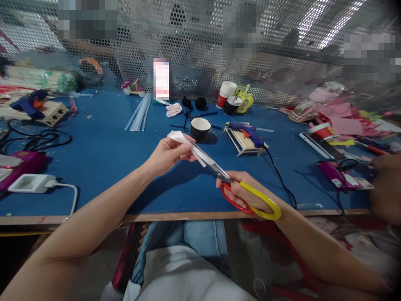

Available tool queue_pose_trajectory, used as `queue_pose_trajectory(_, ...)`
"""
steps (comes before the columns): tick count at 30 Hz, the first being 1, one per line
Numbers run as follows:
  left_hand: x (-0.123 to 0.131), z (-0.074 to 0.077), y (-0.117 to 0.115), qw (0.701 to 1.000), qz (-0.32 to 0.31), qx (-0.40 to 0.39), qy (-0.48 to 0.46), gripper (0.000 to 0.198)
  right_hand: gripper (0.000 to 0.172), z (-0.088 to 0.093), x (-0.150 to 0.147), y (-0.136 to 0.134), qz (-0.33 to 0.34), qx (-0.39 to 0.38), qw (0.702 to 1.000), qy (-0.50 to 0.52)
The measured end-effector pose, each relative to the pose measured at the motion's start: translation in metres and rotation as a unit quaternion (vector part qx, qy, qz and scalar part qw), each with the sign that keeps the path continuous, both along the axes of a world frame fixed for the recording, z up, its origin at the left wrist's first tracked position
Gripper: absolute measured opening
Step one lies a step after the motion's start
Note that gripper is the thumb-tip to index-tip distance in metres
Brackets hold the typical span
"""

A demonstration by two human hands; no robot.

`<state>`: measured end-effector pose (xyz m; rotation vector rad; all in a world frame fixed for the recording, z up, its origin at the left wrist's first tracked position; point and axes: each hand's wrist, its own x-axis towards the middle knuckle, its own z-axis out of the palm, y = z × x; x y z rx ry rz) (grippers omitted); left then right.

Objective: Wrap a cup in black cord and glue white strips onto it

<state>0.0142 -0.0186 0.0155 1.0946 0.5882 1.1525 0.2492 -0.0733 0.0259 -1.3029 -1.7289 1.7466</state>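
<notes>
Over the middle of the blue table, my left hand (171, 154) pinches a strip of white paper (177, 136) between thumb and fingers. My right hand (239, 186) grips a pair of scissors (265, 200) with one yellow and one red handle loop. The scissor blades point up and left, lying along the paper, whose lower end hangs beside them. Exactly where the blades meet the paper is hard to make out. Just beyond my hands stands a black cup (200, 130) with a white inside.
A blue glue gun (247, 133) rests on a wooden stick rack (242, 144) at right, its cord trailing forward. Clear glue sticks (139, 112), a phone (161, 79) and paper cups (226, 93) stand farther back. Magenta power strips (28, 165) lie left and right. Another person's hand (387, 188) is at far right.
</notes>
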Motion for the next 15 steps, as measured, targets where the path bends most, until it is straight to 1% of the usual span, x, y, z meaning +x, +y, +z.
queue_pose_trajectory(4,-0.002,0.002,0.001,1.0,0.004,0.0,0.025,0.028,0.014,0.001,0.0,-0.001,-0.009,-0.03,0.999,-0.01)
queue_pose_trajectory(6,-0.003,0.001,0.002,0.999,0.004,0.005,0.033,0.028,0.013,0.002,0.0,-0.002,-0.021,-0.042,0.999,-0.018)
queue_pose_trajectory(9,-0.006,0.001,0.004,0.999,0.004,0.014,0.041,0.026,0.021,0.003,0.002,-0.003,-0.009,-0.026,1.0,-0.012)
queue_pose_trajectory(12,-0.009,0.0,0.005,0.998,0.003,0.019,0.056,0.023,0.035,0.005,0.005,-0.001,0.03,0.011,0.999,-0.01)
queue_pose_trajectory(15,-0.013,0.0,0.007,0.997,0.0,0.016,0.074,0.02,0.043,0.01,0.005,0.001,0.058,0.016,0.998,-0.02)
